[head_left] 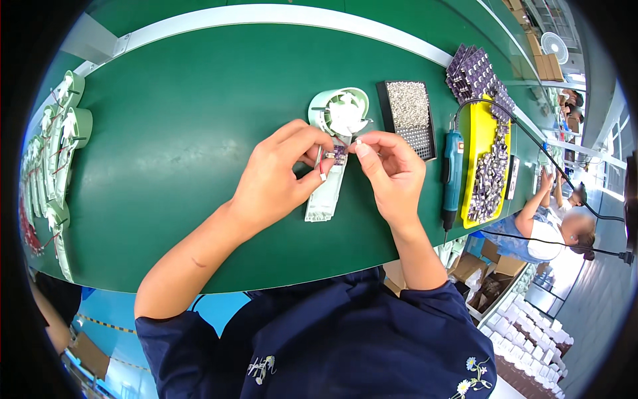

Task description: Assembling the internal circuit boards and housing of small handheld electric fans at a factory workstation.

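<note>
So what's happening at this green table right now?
A person is working on a small pale green handheld fan lying on the green table. The left hand pinches red and white wires at the fan's open handle, while the right hand holds a small purple circuit board there. A blue electric screwdriver, a tray of screws and a yellow tray of purple boards lie to the right.

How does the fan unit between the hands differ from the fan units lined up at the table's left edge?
The fan unit between the hands lies alone at the table's centre, both hands touching it; the fan units at the left edge lie untouched in an overlapping row. Both are pale green with white blades.
</note>
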Demonstrator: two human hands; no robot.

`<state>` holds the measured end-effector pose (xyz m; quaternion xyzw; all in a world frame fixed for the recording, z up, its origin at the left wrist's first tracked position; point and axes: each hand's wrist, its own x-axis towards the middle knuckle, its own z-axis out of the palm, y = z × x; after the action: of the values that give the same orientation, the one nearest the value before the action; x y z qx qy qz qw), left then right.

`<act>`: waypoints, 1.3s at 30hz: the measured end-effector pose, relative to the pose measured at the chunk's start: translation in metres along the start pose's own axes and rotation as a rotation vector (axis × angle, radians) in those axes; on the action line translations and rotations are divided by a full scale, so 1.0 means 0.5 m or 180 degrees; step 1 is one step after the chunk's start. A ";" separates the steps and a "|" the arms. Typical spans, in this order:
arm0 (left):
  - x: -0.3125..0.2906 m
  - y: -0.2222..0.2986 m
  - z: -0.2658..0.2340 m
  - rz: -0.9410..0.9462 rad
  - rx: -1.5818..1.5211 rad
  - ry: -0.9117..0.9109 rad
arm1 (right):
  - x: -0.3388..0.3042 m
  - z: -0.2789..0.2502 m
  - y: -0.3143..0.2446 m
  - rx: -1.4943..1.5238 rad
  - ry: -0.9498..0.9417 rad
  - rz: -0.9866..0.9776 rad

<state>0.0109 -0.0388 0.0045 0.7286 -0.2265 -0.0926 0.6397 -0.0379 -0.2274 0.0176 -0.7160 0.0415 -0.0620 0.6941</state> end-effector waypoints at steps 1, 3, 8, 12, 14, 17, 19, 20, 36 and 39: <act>-0.001 -0.001 0.000 0.0020 -0.0016 0.0002 | 0.001 -0.003 -0.001 -0.0053 -0.0027 -0.0049; -0.002 -0.005 0.000 0.0059 0.0010 0.0014 | 0.005 -0.012 -0.009 -0.0117 -0.0059 -0.0085; -0.006 -0.008 -0.003 0.0059 -0.0009 0.0045 | 0.038 -0.024 -0.067 -0.2695 -0.0795 -0.1100; 0.000 -0.007 -0.004 0.0115 -0.0048 0.0017 | 0.046 -0.015 -0.115 -0.3753 -0.1198 -0.1548; -0.003 -0.010 -0.002 0.0134 -0.0064 0.0054 | 0.052 -0.010 -0.124 -0.3911 -0.1428 -0.1599; -0.005 -0.013 0.001 0.0140 -0.0144 0.0094 | 0.066 -0.003 -0.127 -0.4018 -0.1630 -0.1730; -0.006 -0.016 0.003 0.0111 -0.0079 0.0056 | 0.071 0.003 -0.133 -0.4232 -0.1845 -0.1574; -0.004 -0.017 0.005 0.0116 -0.0089 0.0075 | 0.072 0.005 -0.137 -0.4244 -0.1860 -0.1586; -0.011 -0.034 0.010 0.0284 0.0026 0.0206 | 0.096 0.063 -0.181 -0.5266 -0.3008 -0.1902; -0.011 -0.038 0.014 0.0344 0.0099 0.0287 | 0.097 0.056 -0.171 -0.5258 -0.2995 -0.1909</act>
<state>0.0068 -0.0411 -0.0162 0.7286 -0.2380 -0.0216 0.6419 0.0116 -0.2038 0.1038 -0.9069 -0.3902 0.1037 -0.1205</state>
